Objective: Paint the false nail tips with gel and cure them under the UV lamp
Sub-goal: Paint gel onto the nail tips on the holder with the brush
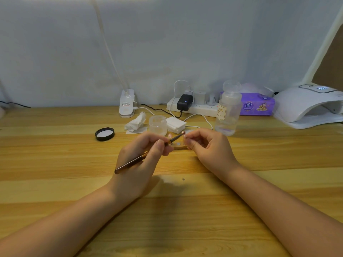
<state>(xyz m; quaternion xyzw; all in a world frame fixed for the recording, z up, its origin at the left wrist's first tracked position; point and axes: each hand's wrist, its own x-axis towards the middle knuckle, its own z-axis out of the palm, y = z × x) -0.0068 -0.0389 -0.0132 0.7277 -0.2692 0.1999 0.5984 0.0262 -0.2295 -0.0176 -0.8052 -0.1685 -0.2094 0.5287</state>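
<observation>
My left hand [146, 154] grips a brown gel brush [130, 163] like a pen, its tip pointing up and right. The bristle end meets a small false nail tip [184, 134] that my right hand [207, 145] pinches between thumb and forefinger. Under both hands lies a small wooden nail holder [178, 145] with round studs, and another pinkish tip [169, 135] stands on it. The white UV lamp [306, 104] sits at the far right of the table.
Behind the hands stand a frosted open jar [157, 125], its black lid [104, 134], a crumpled tissue [136, 123], a pad stack [175, 124] and a clear pump bottle [229, 110]. A power strip [196, 106], purple tissue pack [257, 104] and clip lamp base [127, 103] line the wall.
</observation>
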